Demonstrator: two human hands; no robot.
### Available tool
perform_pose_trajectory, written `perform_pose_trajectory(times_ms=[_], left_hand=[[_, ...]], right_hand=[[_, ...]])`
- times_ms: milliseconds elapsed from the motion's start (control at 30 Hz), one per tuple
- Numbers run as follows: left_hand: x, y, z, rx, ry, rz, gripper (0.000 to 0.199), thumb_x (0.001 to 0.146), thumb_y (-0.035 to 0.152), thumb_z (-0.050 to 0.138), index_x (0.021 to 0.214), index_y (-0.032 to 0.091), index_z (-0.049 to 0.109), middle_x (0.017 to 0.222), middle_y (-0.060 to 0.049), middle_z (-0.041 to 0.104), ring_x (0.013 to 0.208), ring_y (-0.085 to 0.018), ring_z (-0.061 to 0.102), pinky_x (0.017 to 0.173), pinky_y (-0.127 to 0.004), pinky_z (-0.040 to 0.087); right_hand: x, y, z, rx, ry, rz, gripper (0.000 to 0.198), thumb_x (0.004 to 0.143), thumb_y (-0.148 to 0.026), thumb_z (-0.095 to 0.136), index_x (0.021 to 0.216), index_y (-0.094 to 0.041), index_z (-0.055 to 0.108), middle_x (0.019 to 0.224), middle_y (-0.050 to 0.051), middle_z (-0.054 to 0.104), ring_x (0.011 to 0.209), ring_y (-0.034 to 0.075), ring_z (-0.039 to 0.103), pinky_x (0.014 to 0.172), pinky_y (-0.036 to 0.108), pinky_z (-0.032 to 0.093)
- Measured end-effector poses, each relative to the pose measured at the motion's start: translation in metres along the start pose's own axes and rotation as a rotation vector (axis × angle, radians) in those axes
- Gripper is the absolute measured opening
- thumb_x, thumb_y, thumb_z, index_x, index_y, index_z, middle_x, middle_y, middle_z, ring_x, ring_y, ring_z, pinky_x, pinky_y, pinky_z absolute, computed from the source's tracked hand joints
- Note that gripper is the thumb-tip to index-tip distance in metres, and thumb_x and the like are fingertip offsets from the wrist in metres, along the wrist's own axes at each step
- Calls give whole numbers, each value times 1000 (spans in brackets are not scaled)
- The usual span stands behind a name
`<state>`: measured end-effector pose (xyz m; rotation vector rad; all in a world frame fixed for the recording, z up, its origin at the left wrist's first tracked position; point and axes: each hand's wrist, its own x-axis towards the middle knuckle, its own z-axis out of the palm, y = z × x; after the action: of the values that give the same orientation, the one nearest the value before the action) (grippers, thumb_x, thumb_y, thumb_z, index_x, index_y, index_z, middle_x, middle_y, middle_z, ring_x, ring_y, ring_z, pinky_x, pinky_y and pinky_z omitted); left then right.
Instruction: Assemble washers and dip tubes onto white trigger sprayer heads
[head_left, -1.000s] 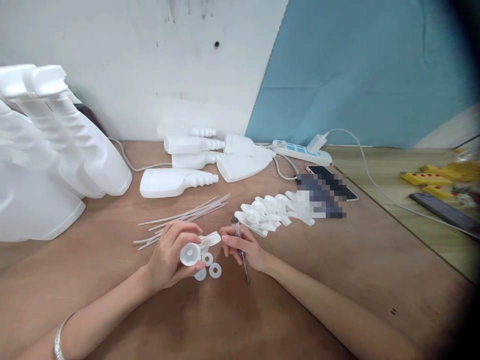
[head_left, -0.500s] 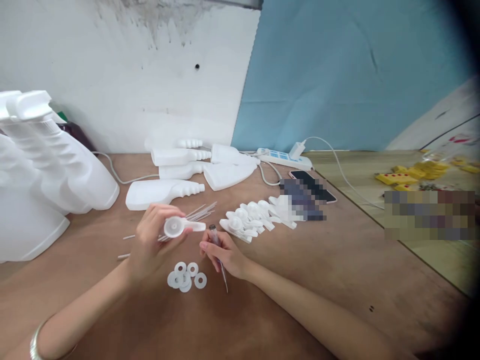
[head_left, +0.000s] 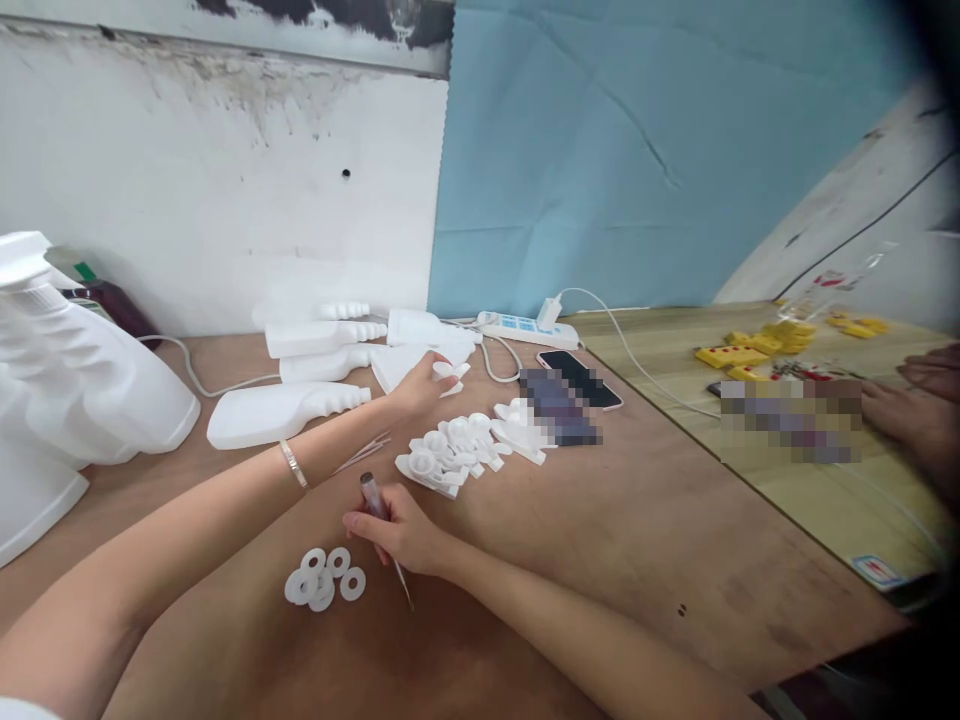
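My left hand [head_left: 421, 388] reaches out over the back of the table, its fingers closed on a white plastic spray head [head_left: 448, 376]. Just in front of it is a cluster of similar white spray heads [head_left: 457, 445]. Nearer to me, my right hand [head_left: 394, 530] grips a slim screwdriver [head_left: 374, 494] by its clear handle, the thin metal shaft pointing down toward the tabletop. White ring washers [head_left: 321, 583] lie in a loose group to the left of this hand. A few thin white tubes [head_left: 365, 450] show beyond my left forearm.
White bottles lie along the wall, one [head_left: 262, 412] in front; large white bottles [head_left: 112, 370] stand at left. A power strip [head_left: 525, 328] and a phone [head_left: 581, 378] are behind. On the neighbouring table are yellow pieces [head_left: 750, 348] and another person's hand [head_left: 911, 400].
My left hand has carried the spray head away from me and to the right, past the cluster. My right hand keeps the screwdriver. The view has turned right.
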<state>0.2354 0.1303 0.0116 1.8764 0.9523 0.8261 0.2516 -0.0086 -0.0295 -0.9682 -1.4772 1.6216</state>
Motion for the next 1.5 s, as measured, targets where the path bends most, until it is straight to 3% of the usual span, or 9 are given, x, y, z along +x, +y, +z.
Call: perform_pose_trajectory(times_ms=[133, 367, 567, 733, 933, 1033, 1167, 1333, 1500], left_hand=[[15, -10, 18, 11, -83, 52, 17, 76, 27, 54, 85, 18, 44, 79, 0, 50, 76, -14, 49, 72, -28, 41], [13, -12, 32, 103, -251, -19, 18, 76, 28, 51, 88, 16, 46, 77, 1, 50, 72, -13, 49, 65, -26, 41], [11, -9, 30, 33, -315, -70, 39, 69, 47, 59, 94, 18, 52, 78, 0, 57, 69, -13, 52, 59, -24, 41], [9, -6, 30, -78, -289, -147, 37, 71, 47, 56, 94, 19, 55, 76, -1, 57, 65, -14, 52, 55, -24, 41], [9, -2, 31, -181, -204, -148, 26, 74, 41, 51, 81, 16, 54, 86, -4, 60, 78, -16, 56, 69, -28, 45], [4, 8, 8, -249, -132, -112, 26, 77, 41, 47, 85, 18, 54, 100, -5, 60, 91, -17, 56, 79, -30, 44], [-27, 29, -58, -183, 18, 48, 22, 78, 36, 47, 89, 19, 56, 112, -5, 59, 110, -20, 49, 92, -34, 40], [-110, 20, -133, 141, 489, 27, 16, 76, 30, 50, 87, 19, 54, 100, -5, 62, 96, -20, 55, 89, -36, 42], [-207, -17, -166, 509, 764, -90, 12, 72, 33, 54, 83, 31, 52, 95, 2, 60, 93, -23, 57, 84, -40, 46]], right_hand=[[0, 1, -1, 8, -18, -30, 15, 76, -21, 54, 63, -15, 49, 41, -10, 39, 32, 4, 38, 32, 15, 27], [0, 2, -1, 17, -30, -61, 14, 75, -19, 52, 62, -16, 47, 42, -10, 37, 33, 4, 37, 33, 16, 28], [1, 3, -1, 4, -24, -65, 15, 74, -21, 52, 62, -16, 46, 43, -10, 37, 33, 4, 37, 34, 16, 28], [0, 2, 0, 6, -17, -57, 15, 75, -22, 53, 62, -17, 46, 44, -10, 37, 33, 4, 37, 34, 16, 28], [-1, 0, -2, -15, -16, -29, 15, 76, -23, 54, 64, -16, 47, 48, -8, 42, 35, 3, 39, 34, 16, 29], [-2, 0, -2, -6, -4, -17, 17, 76, -27, 55, 65, -17, 47, 48, -8, 41, 36, 4, 37, 36, 17, 27], [-3, -3, -3, -14, 37, -78, 16, 75, -26, 57, 67, -17, 47, 50, -8, 35, 44, 4, 31, 42, 18, 25], [-4, -7, -3, -42, -8, -96, 11, 78, -27, 54, 82, -18, 48, 55, -8, 34, 48, 5, 28, 46, 19, 24], [-4, -9, 0, -152, -15, -71, 11, 79, -25, 52, 87, -18, 47, 55, -9, 31, 48, 6, 28, 47, 20, 24]])
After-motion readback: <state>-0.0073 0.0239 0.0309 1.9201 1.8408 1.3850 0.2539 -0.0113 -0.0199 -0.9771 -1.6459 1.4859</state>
